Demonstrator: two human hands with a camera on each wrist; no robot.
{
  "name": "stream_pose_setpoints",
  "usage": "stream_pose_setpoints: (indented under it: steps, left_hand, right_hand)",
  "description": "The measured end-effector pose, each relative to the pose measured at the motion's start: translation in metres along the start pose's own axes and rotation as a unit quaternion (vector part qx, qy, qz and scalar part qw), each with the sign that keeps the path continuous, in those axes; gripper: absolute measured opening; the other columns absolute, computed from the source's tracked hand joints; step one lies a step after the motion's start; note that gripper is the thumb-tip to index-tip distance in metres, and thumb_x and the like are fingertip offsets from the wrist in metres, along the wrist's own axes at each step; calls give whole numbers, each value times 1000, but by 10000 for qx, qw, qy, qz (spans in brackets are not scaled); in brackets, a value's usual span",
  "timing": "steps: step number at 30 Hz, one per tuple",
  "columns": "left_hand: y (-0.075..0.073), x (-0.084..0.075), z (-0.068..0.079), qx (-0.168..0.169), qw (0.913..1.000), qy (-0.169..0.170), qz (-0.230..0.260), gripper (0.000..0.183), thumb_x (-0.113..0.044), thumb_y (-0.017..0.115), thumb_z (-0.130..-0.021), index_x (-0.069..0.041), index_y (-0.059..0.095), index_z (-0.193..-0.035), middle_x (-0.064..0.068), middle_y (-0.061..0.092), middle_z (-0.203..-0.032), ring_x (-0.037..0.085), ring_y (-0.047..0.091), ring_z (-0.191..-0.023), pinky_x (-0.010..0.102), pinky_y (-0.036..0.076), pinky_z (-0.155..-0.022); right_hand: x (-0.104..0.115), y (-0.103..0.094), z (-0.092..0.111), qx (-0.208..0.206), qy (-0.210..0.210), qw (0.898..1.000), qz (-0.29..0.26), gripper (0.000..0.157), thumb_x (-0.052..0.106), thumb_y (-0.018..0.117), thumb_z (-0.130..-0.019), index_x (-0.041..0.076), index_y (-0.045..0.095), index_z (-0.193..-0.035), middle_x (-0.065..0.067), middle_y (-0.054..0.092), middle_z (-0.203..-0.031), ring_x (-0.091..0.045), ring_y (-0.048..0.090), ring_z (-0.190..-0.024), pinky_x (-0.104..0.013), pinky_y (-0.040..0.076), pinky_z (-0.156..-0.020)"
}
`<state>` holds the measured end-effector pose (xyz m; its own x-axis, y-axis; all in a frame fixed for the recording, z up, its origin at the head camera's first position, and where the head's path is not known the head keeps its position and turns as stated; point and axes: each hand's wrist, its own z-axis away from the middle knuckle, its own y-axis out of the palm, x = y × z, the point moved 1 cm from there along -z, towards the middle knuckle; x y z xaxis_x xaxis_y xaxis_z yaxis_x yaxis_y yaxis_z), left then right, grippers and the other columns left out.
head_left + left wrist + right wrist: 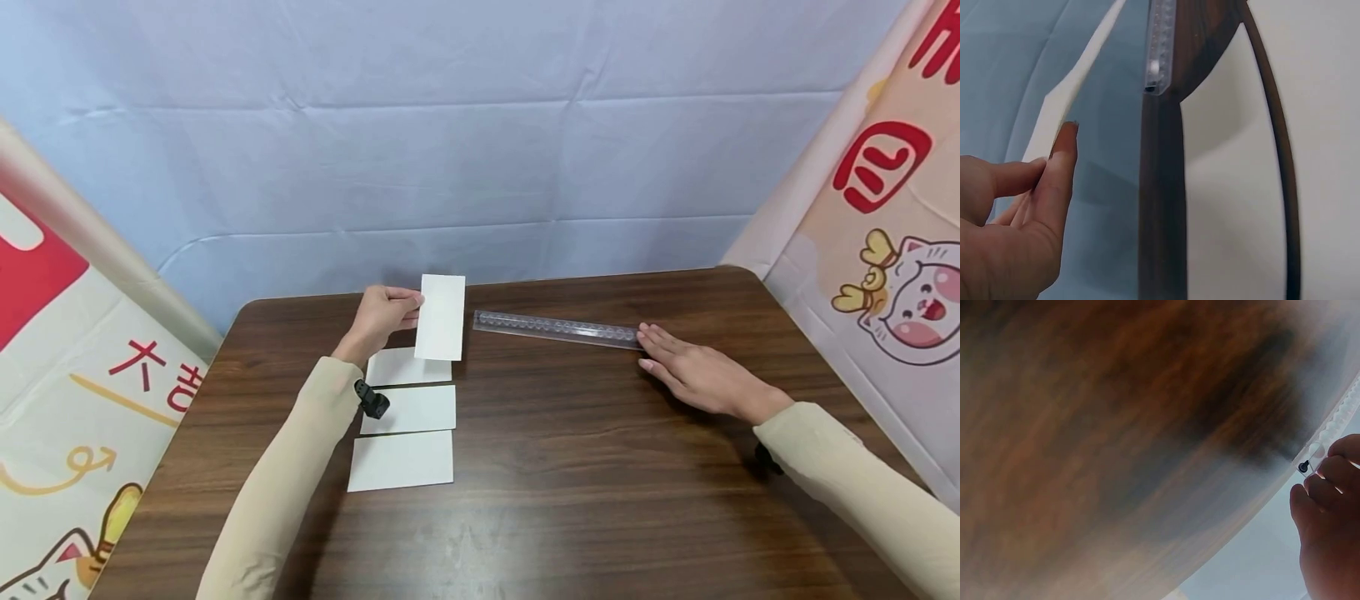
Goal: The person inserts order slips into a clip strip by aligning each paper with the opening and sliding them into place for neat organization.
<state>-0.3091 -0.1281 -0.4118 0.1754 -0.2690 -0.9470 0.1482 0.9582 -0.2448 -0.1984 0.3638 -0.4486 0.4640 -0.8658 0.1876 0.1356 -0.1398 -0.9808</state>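
Observation:
My left hand (380, 317) pinches a white card (441, 318) by its left edge, thumb against fingers. The card is raised upright near the table's back edge; the left wrist view shows it almost edge-on (1060, 103). Below it, three white cards lie in a column: a top one (408, 367), a middle one (420, 408) and a bottom one (401, 462). A long clear plastic strip (555, 327) with a row of round bumps lies to their right. My right hand (693, 375) has its fingers extended, fingertips at the strip's right end.
The brown wood-grain table (570, 500) stands against a pale blue cloth backdrop (450, 167). Printed cloths with red characters and cartoon cats hang at the left (60, 400) and right (870, 275). A black device (371, 400) is strapped to the left wrist.

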Motion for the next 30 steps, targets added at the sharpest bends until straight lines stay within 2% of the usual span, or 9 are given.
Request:
stream_pose_setpoints:
  steps: [7, 14, 22, 30]
  left_hand:
    - [6, 12, 1, 118, 9998, -100, -109, 31, -17, 63, -107, 2, 71, -130, 18, 67, -139, 18, 71, -104, 35, 64, -98]
    - [12, 18, 2, 46, 9997, -200, -142, 29, -14, 63, -106, 3, 72, -129, 20, 69, -135, 17, 73, -100, 33, 66, -94]
    - [18, 24, 3, 37, 9993, -278, -237, 30, -12, 60, -107, 4, 71, -130, 22, 68, -140, 27, 75, -112, 37, 65, -97]
    - [21, 28, 3, -37, 9990, -417, -181, 30, -11, 60, -107, 5, 72, -129, 22, 68, -139, 27, 74, -112, 38, 64, -100]
  right_hand:
    - [0, 1, 1, -50, 21, 10000, 17, 64, 38, 45, -114, -3, 32, -162, -25, 27, -172, -43, 30, -159, -62, 36, -124]
    - [-1, 0, 0, -44, -35, 10000, 42, 64, 37, 44, -115, -4, 32, -162, -26, 26, -171, -45, 29, -159, -63, 35, -124]
    - [-2, -1, -1, -86, -58, 9999, 68, 63, 36, 45, -114, -4, 33, -161, -26, 27, -171, -44, 29, -159, -63, 36, -124]
    - [-1, 1, 0, -86, -69, 9999, 12, 64, 38, 45, -114, -4, 32, -162, -26, 27, -171, -44, 29, -159, -64, 35, -124]
